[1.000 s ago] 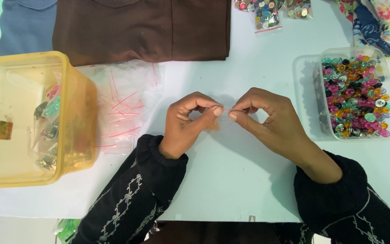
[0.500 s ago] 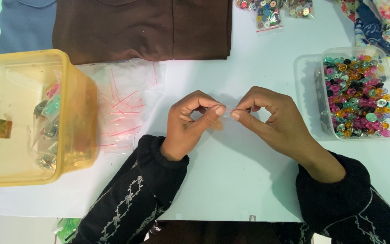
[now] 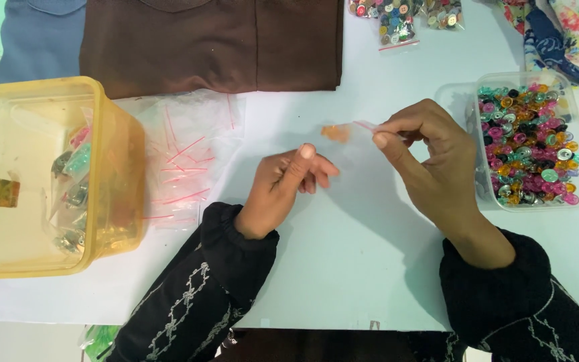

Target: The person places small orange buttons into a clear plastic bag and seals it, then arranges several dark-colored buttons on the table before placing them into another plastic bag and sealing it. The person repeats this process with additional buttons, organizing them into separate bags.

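Note:
My right hand [image 3: 429,155] pinches the top edge of a small clear zip bag [image 3: 348,137] that holds an orange button [image 3: 335,133]; the bag hangs a little above the white table [image 3: 343,268]. My left hand [image 3: 288,186] is just below and left of the bag, fingers loosely apart, holding nothing. Both arms wear black embroidered sleeves. A clear tub of mixed coloured buttons [image 3: 529,144] stands right beside my right hand.
A yellow plastic tub [image 3: 41,174] with several filled bags stands at the left. A pile of empty clear zip bags [image 3: 185,157] lies next to it. Brown cloth [image 3: 209,40] and blue cloth [image 3: 38,40] lie at the back. Bagged buttons [image 3: 403,17] and floral fabric [image 3: 571,33] sit top right.
Both hands were pinching the small bag together at its top. Now my left hand has let go and dropped lower, while my right hand lifted the bag up and to the right.

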